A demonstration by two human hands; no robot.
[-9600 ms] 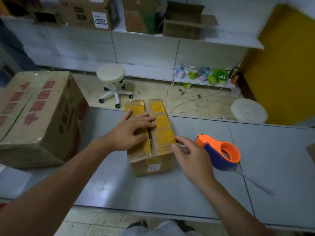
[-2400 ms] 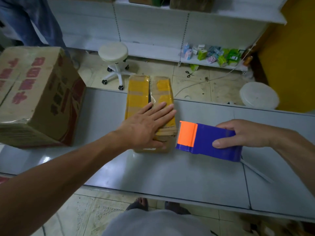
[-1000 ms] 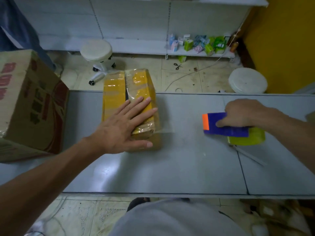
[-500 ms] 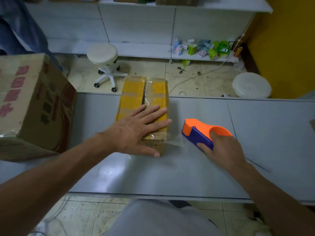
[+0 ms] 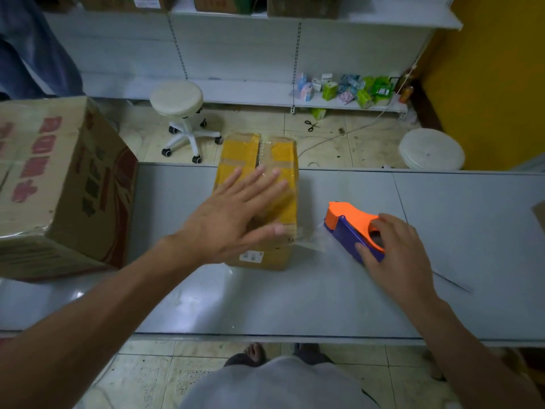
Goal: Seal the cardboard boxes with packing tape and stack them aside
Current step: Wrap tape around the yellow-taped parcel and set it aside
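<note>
A small cardboard box [image 5: 283, 160] with yellow tape on its top flaps lies on the grey table [image 5: 295, 299], its far end over the table's back edge. My left hand [image 5: 233, 214] presses flat on the box top, fingers spread. To the right, my right hand [image 5: 395, 249] grips an orange and blue tape dispenser [image 5: 348, 225] resting on the table. A clear strip of tape [image 5: 312, 240] runs from the dispenser to the box's near right corner.
A big cardboard box [image 5: 53, 187] with red print stands on the table's left end. Behind the table are a white wheeled stool [image 5: 180, 113], a round white stool [image 5: 430, 149], scissors on the floor [image 5: 310, 125] and white shelves with small packs. A person in blue stands far left.
Over the last second my right hand brought the dispenser from the right back toward the box, and in the last half second eased it slightly right. My left hand stays pressed on the box.
</note>
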